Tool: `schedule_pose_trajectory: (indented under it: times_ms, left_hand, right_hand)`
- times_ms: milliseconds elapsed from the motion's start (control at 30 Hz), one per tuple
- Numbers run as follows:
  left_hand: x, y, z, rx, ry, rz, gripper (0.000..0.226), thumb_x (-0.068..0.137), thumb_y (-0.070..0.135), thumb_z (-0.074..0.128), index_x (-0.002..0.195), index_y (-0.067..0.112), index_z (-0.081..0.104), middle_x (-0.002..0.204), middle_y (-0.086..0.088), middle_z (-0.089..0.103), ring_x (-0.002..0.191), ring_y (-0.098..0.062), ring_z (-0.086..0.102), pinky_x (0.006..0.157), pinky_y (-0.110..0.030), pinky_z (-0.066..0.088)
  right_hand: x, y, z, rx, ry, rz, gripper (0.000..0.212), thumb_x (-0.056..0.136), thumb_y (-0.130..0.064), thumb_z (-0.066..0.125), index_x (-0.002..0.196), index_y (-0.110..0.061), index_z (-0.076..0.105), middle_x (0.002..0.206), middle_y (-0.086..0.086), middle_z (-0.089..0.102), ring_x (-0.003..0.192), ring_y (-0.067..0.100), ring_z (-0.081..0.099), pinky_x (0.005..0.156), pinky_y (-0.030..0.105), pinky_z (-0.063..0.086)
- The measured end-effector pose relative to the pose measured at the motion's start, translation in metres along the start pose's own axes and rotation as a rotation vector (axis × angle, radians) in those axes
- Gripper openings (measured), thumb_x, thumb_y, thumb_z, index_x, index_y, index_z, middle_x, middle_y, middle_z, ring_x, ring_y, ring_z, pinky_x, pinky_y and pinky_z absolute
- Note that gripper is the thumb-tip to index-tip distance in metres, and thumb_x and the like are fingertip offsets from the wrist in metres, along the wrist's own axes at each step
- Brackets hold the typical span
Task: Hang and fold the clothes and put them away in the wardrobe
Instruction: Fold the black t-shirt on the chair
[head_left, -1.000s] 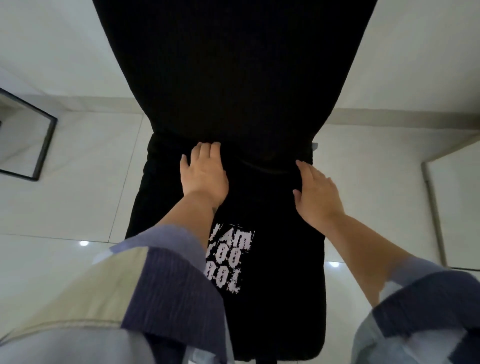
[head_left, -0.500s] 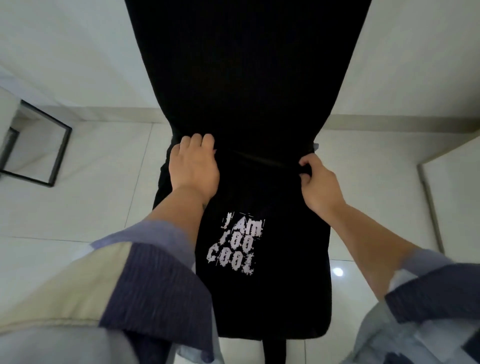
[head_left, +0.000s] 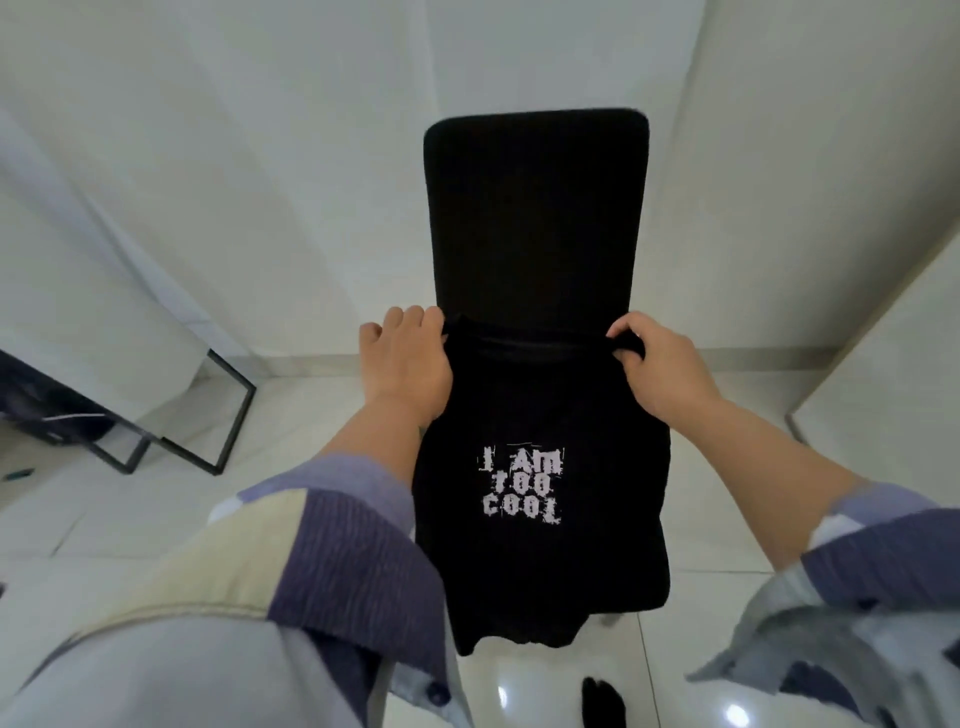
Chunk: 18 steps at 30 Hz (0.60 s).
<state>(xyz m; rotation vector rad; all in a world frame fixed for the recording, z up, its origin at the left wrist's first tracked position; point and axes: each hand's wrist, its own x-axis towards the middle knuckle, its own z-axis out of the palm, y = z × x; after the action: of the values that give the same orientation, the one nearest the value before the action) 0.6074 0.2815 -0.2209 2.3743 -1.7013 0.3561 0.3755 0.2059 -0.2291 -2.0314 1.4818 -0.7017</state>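
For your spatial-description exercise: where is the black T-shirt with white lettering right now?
In the head view, the black T-shirt lies centrally on the black chair seat, held at its top corners by the left hand and right hand.

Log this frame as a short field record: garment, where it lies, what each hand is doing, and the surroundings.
garment: black T-shirt, white print "I AM TOO COOL" facing up
support: spread on the seat of a black chair, collar end toward the backrest
left hand: left hand at the shirt's left shoulder, fingers curled over the edge; grip appears closed on the cloth
right hand: right hand pinching the right shoulder fabric
surroundings: glossy white tile floor, black metal frame at left
fold state: not yet folded
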Motion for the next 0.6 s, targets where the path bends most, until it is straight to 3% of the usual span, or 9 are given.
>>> schedule_pose_trajectory:
  times_ms: [167, 300, 467, 600]
  left_hand:
    - [-0.017, -0.020, -0.102, -0.051, 0.031, 0.081, 0.023, 0.100, 0.021, 0.031, 0.114, 0.014, 0.048, 0.119, -0.006, 0.052, 0.109, -0.027, 0.043, 0.090, -0.038, 0.030]
    - [-0.020, -0.031, -0.182, -0.096, 0.001, 0.085, 0.029, 0.094, 0.008, 0.038, 0.120, 0.016, 0.046, 0.121, -0.006, 0.052, 0.109, -0.029, 0.049, 0.091, -0.038, 0.030]
    - [-0.026, -0.038, -0.253, -0.121, 0.147, -0.021, 0.033, 0.092, 0.011, 0.039, 0.115, 0.026, 0.057, 0.113, -0.004, 0.055, 0.098, -0.030, 0.057, 0.076, -0.033, 0.037]
    - [-0.032, -0.036, -0.296, -0.006, 0.310, -0.109, 0.042, 0.086, 0.008, 0.041, 0.111, 0.029, 0.066, 0.107, -0.006, 0.061, 0.100, -0.030, 0.057, 0.072, -0.033, 0.038]
  right_hand:
    - [-0.037, -0.073, -0.074, -0.021, 0.115, -0.088, 0.014, 0.094, -0.022, 0.054, 0.107, -0.024, 0.059, 0.089, 0.001, 0.061, 0.077, 0.023, 0.058, 0.069, 0.033, 0.048]
    - [-0.053, -0.112, -0.133, -0.029, 0.160, -0.062, 0.017, 0.087, -0.032, 0.065, 0.096, -0.018, 0.066, 0.088, 0.001, 0.058, 0.082, 0.022, 0.053, 0.072, 0.027, 0.037]
    - [-0.068, -0.150, -0.192, 0.012, 0.055, -0.058, 0.011, 0.086, -0.008, 0.064, 0.095, -0.014, 0.065, 0.090, 0.004, 0.060, 0.083, 0.020, 0.056, 0.072, 0.024, 0.039]
    - [-0.072, -0.174, -0.230, -0.057, 0.255, -0.096, 0.014, 0.081, -0.004, 0.066, 0.081, -0.018, 0.062, 0.086, 0.006, 0.062, 0.073, 0.021, 0.055, 0.057, 0.022, 0.038]
